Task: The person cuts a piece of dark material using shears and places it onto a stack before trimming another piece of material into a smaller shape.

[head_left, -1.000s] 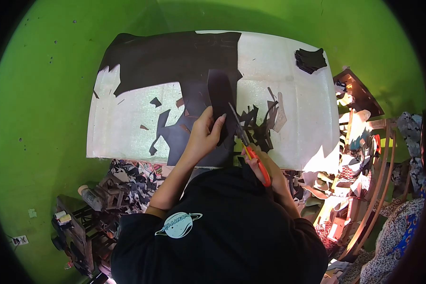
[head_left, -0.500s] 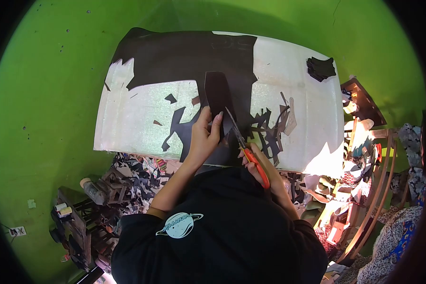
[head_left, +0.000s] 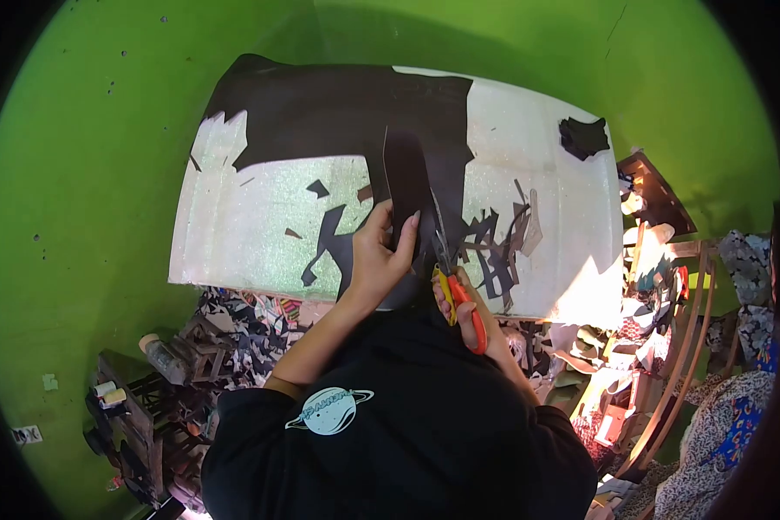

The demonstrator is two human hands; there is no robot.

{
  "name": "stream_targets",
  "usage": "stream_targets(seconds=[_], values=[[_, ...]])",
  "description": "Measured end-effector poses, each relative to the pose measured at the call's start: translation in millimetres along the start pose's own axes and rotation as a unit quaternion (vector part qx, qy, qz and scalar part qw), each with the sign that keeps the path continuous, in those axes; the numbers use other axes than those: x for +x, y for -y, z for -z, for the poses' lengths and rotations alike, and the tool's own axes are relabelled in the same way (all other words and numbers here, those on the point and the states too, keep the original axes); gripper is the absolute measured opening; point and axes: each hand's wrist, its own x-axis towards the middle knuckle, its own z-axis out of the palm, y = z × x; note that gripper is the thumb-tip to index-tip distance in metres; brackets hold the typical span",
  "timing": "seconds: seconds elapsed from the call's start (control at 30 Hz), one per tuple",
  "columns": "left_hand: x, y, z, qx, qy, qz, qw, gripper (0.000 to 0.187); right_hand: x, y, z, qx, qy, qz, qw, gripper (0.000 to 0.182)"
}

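The dark piece (head_left: 407, 178) is up over the board's (head_left: 546, 186) near half, overlapping the large dark sheet (head_left: 321, 108) that reaches the far edge. Small scraps (head_left: 498, 251) lie just right of it, by the near edge; a dark stack (head_left: 584, 138) sits near the far right corner. The left hand (head_left: 384, 253) pinches the piece between thumb and fingers. The right hand (head_left: 461, 305) grips the scissors (head_left: 446, 256), blades beside the piece's right edge.
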Motion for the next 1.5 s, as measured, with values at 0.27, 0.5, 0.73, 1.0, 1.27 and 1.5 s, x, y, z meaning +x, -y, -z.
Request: stream_targets(seconds=[0.27, 0.5, 0.73, 1.0, 1.27, 1.5], values=[[6, 0, 1, -0.027, -0.019, -0.034, 0.999, 0.019, 14, 11, 5, -0.028, 0.016, -0.008, 0.999, 0.082], [20, 14, -2, -0.088, -0.041, -0.142, 0.985, 0.040, 19, 12, 12, -0.061, 0.008, -0.017, 0.998, 0.082], [15, 16, 2, -0.127, -0.035, -0.074, 0.989, 0.048, 19, 7, 5, -0.065, -0.013, -0.020, 0.998, 0.072], [11, 16, 8, -0.049, -0.038, -0.109, 0.992, 0.065, 20, 11, 3, -0.047, -0.008, -0.025, 0.999, 0.057], [9, 15, 11, -0.077, -0.002, -0.075, 0.994, 0.060, 20, 20, 2, -0.044, -0.007, -0.080, 0.996, 0.031], [10, 12, 12, -0.049, 0.063, -0.064, 0.995, 0.060, 19, 8, 6, -0.046, 0.008, -0.001, 0.999, 0.055]])
